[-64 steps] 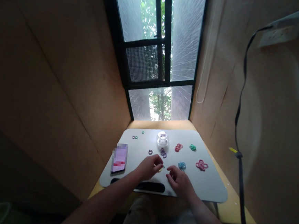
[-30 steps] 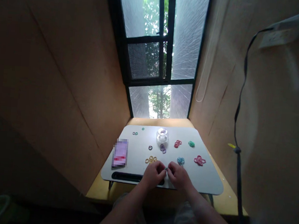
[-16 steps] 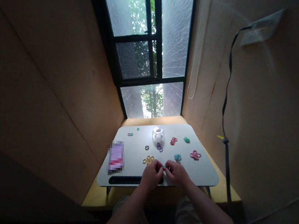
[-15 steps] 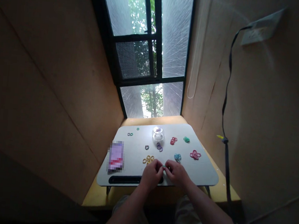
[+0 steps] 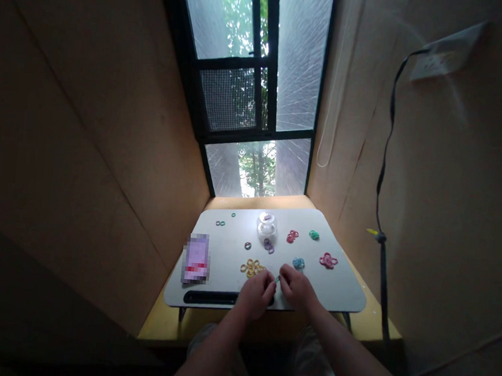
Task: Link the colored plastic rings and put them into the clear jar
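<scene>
Above the front of the white lap table (image 5: 229, 250), my left hand (image 5: 258, 293) and my right hand (image 5: 297, 287) are close together. Between their fingertips shows a small green band (image 5: 277, 279), like a little hair tie; both hands are closed in a pinch at it. Just beyond my left hand lies a group of yellow bands (image 5: 251, 266), partly covered by the fingers. A small pile of light blue bands (image 5: 298, 263) is beyond my right hand. Purple bands (image 5: 268, 245) and a dark band (image 5: 247, 245) lie farther up.
A clear jar (image 5: 267, 226) stands at the back. Red bands (image 5: 292, 236), green bands (image 5: 314, 234) and pink bands (image 5: 328, 260) lie in groups at right. A blurred purple packet (image 5: 196, 259) is at left, beside a black slot (image 5: 210, 297). A cable (image 5: 385, 164) hangs at right.
My hands have parted very slightly, with the green band still between the fingertips. The whole view has shifted a little; the groups of bands keep their places on the table.
</scene>
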A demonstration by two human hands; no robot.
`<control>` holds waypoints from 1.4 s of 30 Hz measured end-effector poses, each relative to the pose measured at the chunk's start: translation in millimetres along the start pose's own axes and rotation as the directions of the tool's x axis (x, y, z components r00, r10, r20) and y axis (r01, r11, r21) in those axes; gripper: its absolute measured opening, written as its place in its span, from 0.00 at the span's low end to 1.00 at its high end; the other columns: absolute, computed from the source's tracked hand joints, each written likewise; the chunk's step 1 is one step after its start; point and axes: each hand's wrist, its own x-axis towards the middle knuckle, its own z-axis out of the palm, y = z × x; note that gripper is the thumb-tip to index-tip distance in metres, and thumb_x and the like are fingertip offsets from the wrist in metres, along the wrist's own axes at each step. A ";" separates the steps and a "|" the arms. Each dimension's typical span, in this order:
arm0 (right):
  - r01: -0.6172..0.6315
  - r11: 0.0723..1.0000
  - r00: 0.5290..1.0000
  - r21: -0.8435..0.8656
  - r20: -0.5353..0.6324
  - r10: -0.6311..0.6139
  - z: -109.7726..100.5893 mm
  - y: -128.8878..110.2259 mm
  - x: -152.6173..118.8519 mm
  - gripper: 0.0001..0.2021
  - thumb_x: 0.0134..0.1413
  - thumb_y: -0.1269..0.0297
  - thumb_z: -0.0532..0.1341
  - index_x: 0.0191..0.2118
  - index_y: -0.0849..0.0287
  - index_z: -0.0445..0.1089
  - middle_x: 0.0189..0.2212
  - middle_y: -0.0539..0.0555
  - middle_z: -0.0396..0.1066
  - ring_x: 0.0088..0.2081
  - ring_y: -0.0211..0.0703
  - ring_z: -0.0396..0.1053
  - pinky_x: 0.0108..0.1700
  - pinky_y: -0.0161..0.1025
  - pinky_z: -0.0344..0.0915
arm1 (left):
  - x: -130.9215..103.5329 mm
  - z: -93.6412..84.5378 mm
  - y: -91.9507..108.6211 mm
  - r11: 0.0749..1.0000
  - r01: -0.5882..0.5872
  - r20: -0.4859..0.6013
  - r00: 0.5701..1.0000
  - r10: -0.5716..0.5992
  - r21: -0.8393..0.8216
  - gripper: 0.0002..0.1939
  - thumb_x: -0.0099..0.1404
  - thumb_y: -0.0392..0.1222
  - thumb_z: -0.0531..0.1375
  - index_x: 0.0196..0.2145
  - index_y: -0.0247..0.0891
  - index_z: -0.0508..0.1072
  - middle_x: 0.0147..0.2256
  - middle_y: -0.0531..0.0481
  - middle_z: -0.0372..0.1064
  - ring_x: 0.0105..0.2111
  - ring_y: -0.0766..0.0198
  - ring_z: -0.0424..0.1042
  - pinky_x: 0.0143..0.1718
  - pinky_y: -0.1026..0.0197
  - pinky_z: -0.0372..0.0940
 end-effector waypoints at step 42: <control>-0.002 0.999 1.000 0.038 0.026 0.001 -3.4 -0.5 -2.0 0.04 0.51 0.69 0.54 0.28 0.56 0.63 0.24 0.48 0.66 0.27 0.38 0.63 0.31 0.34 0.55 | 1.1 4.5 5.2 0.998 0.058 -0.099 0.993 -0.058 -0.003 0.05 0.63 0.41 0.55 0.31 0.40 0.67 0.29 0.52 0.67 0.28 0.66 0.64 0.31 0.63 0.54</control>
